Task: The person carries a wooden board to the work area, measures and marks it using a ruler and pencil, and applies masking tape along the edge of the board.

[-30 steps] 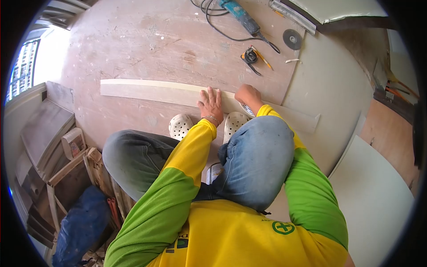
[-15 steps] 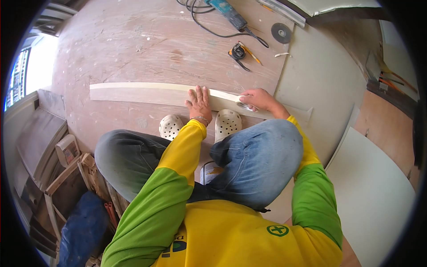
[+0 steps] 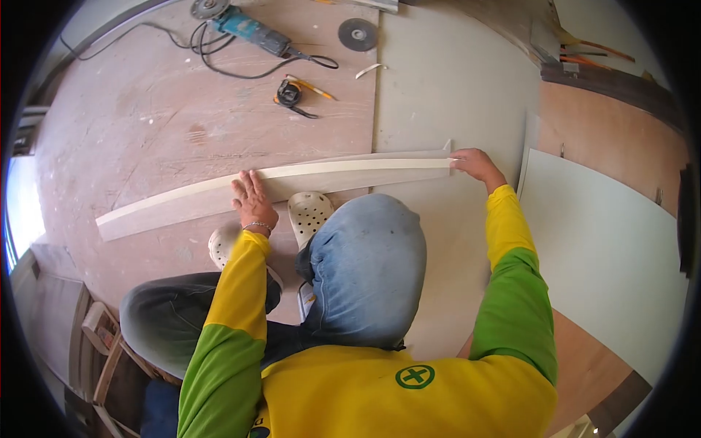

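Note:
A long, narrow pale board (image 3: 168,218) lies across the floor in front of my shoes, with a cream strip of tape (image 3: 321,168) running along its far edge. My left hand (image 3: 254,202) rests flat on the board and tape, fingers stretched out. At the board's right end, my right hand (image 3: 476,164) pinches the end of the tape, its fingers closed. Whether a roll sits inside the right hand is hidden. Another thin, pale strip (image 3: 409,154) shows just behind the board, reaching to its right end.
Further off lie an angle grinder (image 3: 252,33) with its cord, a loose disc (image 3: 358,34), a tape measure (image 3: 288,93) and a yellow pencil (image 3: 312,88). A large pale panel (image 3: 599,241) is at the right. Wooden pieces (image 3: 109,365) stand at the lower left.
My right hand has moved right to the board's end, and the cream tape now extends along to it. A ring-shaped roll seen in that hand earlier no longer shows. The view has shifted right.

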### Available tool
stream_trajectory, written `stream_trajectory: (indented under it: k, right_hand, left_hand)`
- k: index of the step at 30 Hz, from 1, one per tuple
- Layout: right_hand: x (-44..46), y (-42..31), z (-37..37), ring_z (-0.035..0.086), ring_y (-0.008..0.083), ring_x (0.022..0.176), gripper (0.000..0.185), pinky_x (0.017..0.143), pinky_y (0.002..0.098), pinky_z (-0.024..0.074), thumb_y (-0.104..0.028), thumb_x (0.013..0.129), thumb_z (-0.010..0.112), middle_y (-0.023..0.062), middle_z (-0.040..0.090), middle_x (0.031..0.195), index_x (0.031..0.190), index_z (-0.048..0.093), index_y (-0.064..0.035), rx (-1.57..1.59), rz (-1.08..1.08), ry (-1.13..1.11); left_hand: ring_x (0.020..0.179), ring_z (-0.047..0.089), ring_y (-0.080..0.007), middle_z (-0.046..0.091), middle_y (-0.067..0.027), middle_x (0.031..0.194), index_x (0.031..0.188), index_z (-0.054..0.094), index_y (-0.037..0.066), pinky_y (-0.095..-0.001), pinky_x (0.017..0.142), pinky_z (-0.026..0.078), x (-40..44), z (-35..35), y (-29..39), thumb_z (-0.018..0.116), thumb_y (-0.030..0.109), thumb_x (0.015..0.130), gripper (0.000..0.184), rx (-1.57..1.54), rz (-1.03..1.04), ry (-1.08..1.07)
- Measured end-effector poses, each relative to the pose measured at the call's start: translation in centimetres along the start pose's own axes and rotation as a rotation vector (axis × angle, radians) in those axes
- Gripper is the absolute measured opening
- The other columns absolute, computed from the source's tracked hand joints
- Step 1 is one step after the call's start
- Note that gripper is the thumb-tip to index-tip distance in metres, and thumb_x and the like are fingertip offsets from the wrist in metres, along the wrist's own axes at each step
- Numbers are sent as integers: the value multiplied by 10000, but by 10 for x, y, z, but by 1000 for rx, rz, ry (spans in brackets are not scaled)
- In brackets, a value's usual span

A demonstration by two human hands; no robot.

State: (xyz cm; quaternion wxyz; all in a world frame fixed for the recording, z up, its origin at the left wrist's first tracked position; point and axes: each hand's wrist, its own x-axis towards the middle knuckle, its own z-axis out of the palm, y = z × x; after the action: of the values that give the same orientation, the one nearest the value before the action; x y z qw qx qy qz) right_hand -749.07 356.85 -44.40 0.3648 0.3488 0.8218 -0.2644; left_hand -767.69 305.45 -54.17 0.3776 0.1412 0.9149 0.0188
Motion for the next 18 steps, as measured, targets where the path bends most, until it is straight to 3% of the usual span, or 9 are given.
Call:
stream_trajectory:
  k: [4, 8, 18]
  right_hand:
    - [1, 29, -17, 633, 289, 1072, 373, 944, 364, 491, -336, 808, 713, 104, 690, 1148, 1147, 709, -181, -128, 187, 124]
    - [24, 50, -4, 630, 285, 1078, 379, 945, 372, 485, -340, 807, 709, 100, 687, 1153, 1157, 707, -194, -197, 137, 157]
    - [62, 40, 32, 644, 273, 1042, 259, 868, 440, 488, -376, 858, 615, 41, 702, 1081, 1016, 733, -208, -425, 335, 247]
  left_hand:
    - [1482, 46, -435, 29, -154, 1628, 1554, 54, 72, -594, 1147, 201, 0, 1, 1, 557, 9, 791, 916, 0, 10, 9]
    - [1480, 42, -441, 29, -155, 1628, 1554, 55, 73, -589, 1150, 200, 0, 0, 2, 550, -13, 785, 919, -6, 1, -1]
    - [1482, 50, -432, 33, -155, 1627, 1557, 54, 82, -571, 1153, 219, 2, 3, 1, 563, -15, 772, 941, 24, -6, 3]
